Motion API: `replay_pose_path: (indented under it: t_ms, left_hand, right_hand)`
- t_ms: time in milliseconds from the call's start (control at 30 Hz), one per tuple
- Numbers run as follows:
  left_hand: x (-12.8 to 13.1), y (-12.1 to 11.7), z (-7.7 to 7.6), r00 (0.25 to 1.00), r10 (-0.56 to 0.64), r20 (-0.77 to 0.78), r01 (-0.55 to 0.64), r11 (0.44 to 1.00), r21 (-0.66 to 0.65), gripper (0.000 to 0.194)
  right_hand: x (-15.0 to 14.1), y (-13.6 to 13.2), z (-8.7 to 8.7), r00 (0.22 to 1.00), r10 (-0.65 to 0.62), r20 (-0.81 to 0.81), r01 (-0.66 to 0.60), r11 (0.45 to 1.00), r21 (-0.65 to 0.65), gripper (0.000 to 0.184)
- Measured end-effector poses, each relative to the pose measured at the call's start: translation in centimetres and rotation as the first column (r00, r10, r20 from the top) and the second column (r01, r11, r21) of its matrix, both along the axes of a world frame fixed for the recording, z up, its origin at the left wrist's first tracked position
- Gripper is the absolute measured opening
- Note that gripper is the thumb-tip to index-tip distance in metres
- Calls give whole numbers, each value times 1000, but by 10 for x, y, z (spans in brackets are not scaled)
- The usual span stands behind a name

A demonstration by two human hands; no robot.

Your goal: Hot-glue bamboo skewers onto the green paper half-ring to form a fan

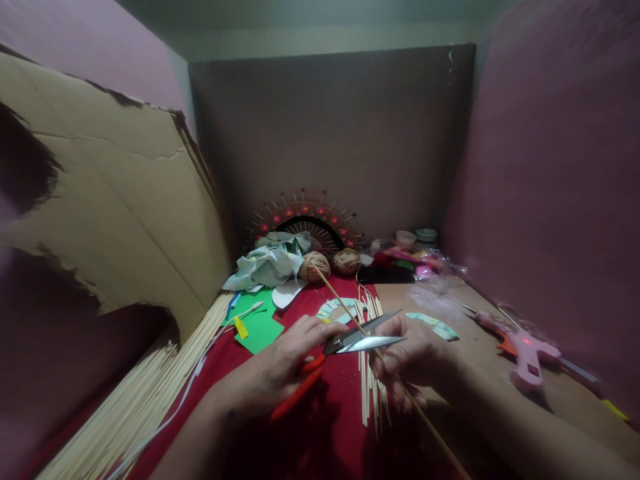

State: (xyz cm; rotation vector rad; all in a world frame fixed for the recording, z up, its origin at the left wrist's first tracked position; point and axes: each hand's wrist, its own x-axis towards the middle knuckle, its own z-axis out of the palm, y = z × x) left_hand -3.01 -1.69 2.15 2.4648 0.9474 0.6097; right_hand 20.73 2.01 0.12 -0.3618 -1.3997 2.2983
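Scissors [334, 345] in the left hand [285, 353]: fingers wrapped about the orange-red handles, blades parted, tips toward the right and slightly far. Right hand [417, 353]: grip pinching a thin stick [337, 298] close beside the blade tips. Stick held above a red cloth [230, 373], crossing the blades; whether it lies fully between them is hard to tell.

Judgement on cutting: best with the stick well inside the blades, nearer the pivot than the tips, and set square to them so it does not skid. Right fingertips should sit back from the edges, pinch firm; one steady squeeze seems better than several nibbles, which could splinter the end.

Long axis of the stick: diagonal, from near right to far left. Far end points toward a ball of twine [320, 261], overlapping it in view; contact unclear. Near end runs out of sight past the right hand.

Round about: loose short sticks [366, 400] under and beside the right hand; long sticks [135, 393] along the left; green paper [260, 337] far left of the left hand; pink glue gun [530, 360] to the right, on brown board [480, 373].
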Motion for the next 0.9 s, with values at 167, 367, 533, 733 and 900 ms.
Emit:
replay_pose_path:
  t_ms: [167,367,533,733,900]
  left_hand:
    - [3,-2,0,1000,-17,2,17,1000,-7,49]
    - [8,-3,1,999,11,31,-9,997,-76,33]
    - [10,-6,3,997,64,-35,-68,993,-99,23]
    - [7,-4,-3,991,99,-94,-107,990,-91,18]
    - [0,4,-11,991,112,-72,-117,990,-76,11]
  right_hand:
    - [-1,-5,1,999,-34,3,34,999,-28,10]
    - [0,-3,-3,994,-98,39,99,994,-46,11]
    - [0,4,-7,996,-73,52,75,997,-35,11]
    - [-2,4,-11,988,-156,21,156,987,-34,13]
    - [-6,8,-13,966,-257,23,257,966,14,21]
